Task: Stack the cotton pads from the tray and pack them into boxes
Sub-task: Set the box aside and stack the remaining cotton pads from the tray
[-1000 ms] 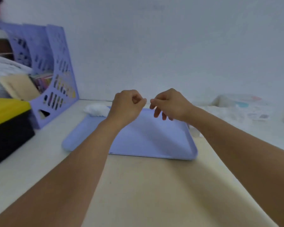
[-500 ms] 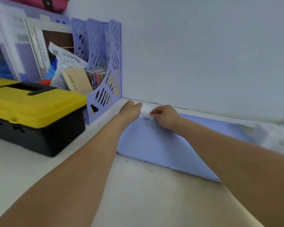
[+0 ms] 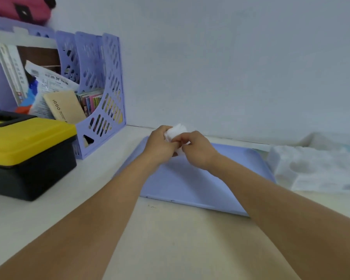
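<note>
I gripped the cotton pads [image 3: 176, 131] between my left hand [image 3: 160, 144] and right hand [image 3: 196, 149] above the tray's [image 3: 190, 182] far corner, squaring them into one stack.

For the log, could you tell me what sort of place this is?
Probably a home or office desk against a wall: a lilac file rack stuffed with papers, a yellow-lidded toolbox, and a lilac tray on the pale desktop.
</note>
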### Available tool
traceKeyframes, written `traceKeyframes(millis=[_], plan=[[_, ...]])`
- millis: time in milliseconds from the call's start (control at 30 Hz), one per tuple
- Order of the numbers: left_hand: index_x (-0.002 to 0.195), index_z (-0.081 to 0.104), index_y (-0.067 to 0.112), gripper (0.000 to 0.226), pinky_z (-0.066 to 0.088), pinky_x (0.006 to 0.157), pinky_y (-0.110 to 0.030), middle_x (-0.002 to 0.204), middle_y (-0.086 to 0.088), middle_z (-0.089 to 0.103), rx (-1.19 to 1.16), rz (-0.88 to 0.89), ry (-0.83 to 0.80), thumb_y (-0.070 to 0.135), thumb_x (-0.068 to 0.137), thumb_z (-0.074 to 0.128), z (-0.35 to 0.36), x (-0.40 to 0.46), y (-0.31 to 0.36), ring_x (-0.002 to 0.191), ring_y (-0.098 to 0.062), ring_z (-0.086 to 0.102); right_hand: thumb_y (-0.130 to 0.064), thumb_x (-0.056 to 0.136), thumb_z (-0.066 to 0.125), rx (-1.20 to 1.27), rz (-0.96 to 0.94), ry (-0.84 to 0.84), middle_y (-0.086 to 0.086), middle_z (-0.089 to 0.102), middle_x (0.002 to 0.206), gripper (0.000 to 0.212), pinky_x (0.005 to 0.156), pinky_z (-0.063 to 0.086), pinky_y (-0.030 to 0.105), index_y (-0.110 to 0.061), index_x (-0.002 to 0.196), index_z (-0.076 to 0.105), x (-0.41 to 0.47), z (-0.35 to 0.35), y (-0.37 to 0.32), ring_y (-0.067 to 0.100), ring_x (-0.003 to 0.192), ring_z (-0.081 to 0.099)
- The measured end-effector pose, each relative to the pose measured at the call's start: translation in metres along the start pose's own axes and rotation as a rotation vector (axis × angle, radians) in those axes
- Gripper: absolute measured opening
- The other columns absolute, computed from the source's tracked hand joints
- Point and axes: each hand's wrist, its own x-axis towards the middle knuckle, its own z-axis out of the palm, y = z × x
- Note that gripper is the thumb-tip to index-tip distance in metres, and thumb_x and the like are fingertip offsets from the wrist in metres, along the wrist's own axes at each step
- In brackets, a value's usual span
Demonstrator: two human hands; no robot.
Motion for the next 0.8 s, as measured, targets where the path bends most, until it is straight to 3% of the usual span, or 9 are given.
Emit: traceKeyframes(millis=[67, 133, 233, 333, 467, 667, 800], plan=[[0.112, 0.061, 0.014, 0.034, 0.062, 0.072, -0.033, 0.107, -0.003, 0.066, -0.157, -0.007, -0.019, 0.001, 0.085, 0.077, 0.021, -0.016, 0.01, 0.097, -0.021, 0.069, 0.01, 0.085, 0.04, 0.016, 0.003, 0.042, 0.005, 0.072, 0.103, 0.043, 0.081, 0.052, 0.031, -0.009, 0.104, 0.073, -0.019, -0.024, 0.007, 0.023, 0.097, 0.065], [0.109, 0.061, 0.019, 0.032, 0.062, 0.074, -0.035, 0.116, -0.006, 0.067, -0.247, -0.036, -0.032, 0.002, 0.086, 0.076, 0.048, -0.03, 0.019, 0.104, -0.025, 0.069, 0.009, 0.087, 0.043, 0.109, 0.042, 0.139, 0.002, 0.068, 0.102, 0.036, 0.076, 0.052, 0.031, -0.011, 0.105, 0.067, -0.042, -0.055, 0.016, 0.022, 0.093, 0.062], [0.126, 0.059, 0.012, 0.039, 0.06, 0.086, -0.041, 0.122, -0.011, 0.069, -0.566, -0.208, -0.129, -0.001, 0.09, 0.069, 0.087, -0.048, 0.031, 0.108, -0.029, 0.07, -0.008, 0.092, 0.065, 0.214, 0.114, 0.386, 0.0, 0.062, 0.107, 0.024, 0.08, 0.059, 0.039, -0.017, 0.112, 0.058, -0.074, -0.095, 0.03, 0.024, 0.094, 0.067], [0.126, 0.063, 0.008, 0.035, 0.056, 0.097, -0.037, 0.111, -0.009, 0.075, -0.816, -0.326, -0.299, 0.005, 0.092, 0.066, 0.123, -0.07, 0.039, 0.1, -0.024, 0.073, -0.022, 0.086, 0.08, 0.517, 0.214, 0.385, 0.009, 0.069, 0.111, 0.042, 0.086, 0.062, 0.039, -0.008, 0.121, 0.06, -0.098, -0.115, 0.037, 0.026, 0.099, 0.073], [0.124, 0.066, 0.009, 0.031, 0.052, 0.099, -0.028, 0.117, -0.009, 0.074, -0.727, -0.272, -0.367, 0.009, 0.093, 0.066, 0.143, -0.08, 0.038, 0.111, -0.02, 0.07, -0.015, 0.086, 0.079, 0.601, 0.192, 0.437, 0.016, 0.077, 0.097, 0.021, 0.082, 0.063, 0.041, -0.001, 0.101, 0.073, -0.118, -0.127, 0.048, 0.028, 0.093, 0.075], [0.116, 0.067, 0.005, 0.024, 0.06, 0.079, -0.026, 0.107, -0.011, 0.077, -0.359, -0.114, -0.279, 0.013, 0.094, 0.068, 0.133, -0.078, 0.028, 0.1, -0.021, 0.074, -0.008, 0.085, 0.079, 0.519, 0.225, 0.27, 0.013, 0.078, 0.099, 0.021, 0.081, 0.063, 0.036, 0.0, 0.103, 0.076, -0.132, -0.143, 0.06, 0.025, 0.092, 0.076], [0.111, 0.064, 0.005, 0.017, 0.061, 0.073, -0.028, 0.098, -0.007, 0.078, -0.347, -0.066, -0.193, 0.005, 0.094, 0.067, 0.136, -0.083, 0.028, 0.092, -0.02, 0.076, -0.002, 0.079, 0.083, 0.533, 0.229, 0.359, 0.015, 0.078, 0.093, 0.023, 0.069, 0.063, 0.03, 0.005, 0.099, 0.074, -0.128, -0.143, 0.057, 0.025, 0.084, 0.077]])
